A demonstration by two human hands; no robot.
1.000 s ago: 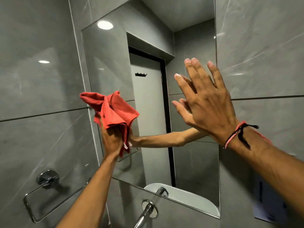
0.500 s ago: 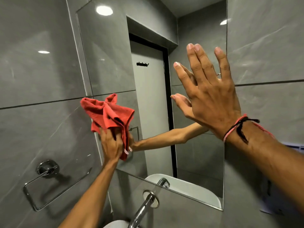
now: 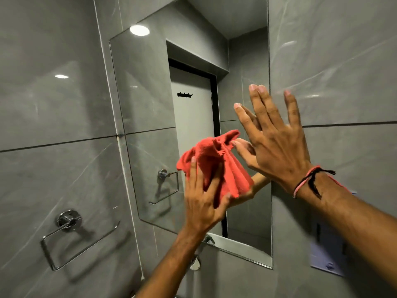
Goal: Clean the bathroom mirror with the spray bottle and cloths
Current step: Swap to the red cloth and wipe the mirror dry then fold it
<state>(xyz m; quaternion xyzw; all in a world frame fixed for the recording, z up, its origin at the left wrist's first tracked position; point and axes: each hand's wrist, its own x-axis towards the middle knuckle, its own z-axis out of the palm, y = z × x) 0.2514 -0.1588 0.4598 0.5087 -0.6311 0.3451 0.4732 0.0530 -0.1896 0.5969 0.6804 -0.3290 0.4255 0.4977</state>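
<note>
Two hands are working at the glass. The left hand point(image 3: 202, 198) is pinching a bunched red cloth point(image 3: 217, 164) under spread fingers; most of it is flopping loose above, so it could be slipping free mid-wipe. The right hand point(image 3: 277, 147), flat and empty, is risking fresh smudges along the mirror point(image 3: 150, 117) edge.

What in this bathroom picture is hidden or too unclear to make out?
- Spray bottle: not in the head view at all.
- Mirror top: cut off by the frame's upper edge.
- Tap: mostly behind the left hand and its forearm.
- Pale panel on the right wall: blurred, unreadable.
- Glass behind the red cloth: covered.
</note>
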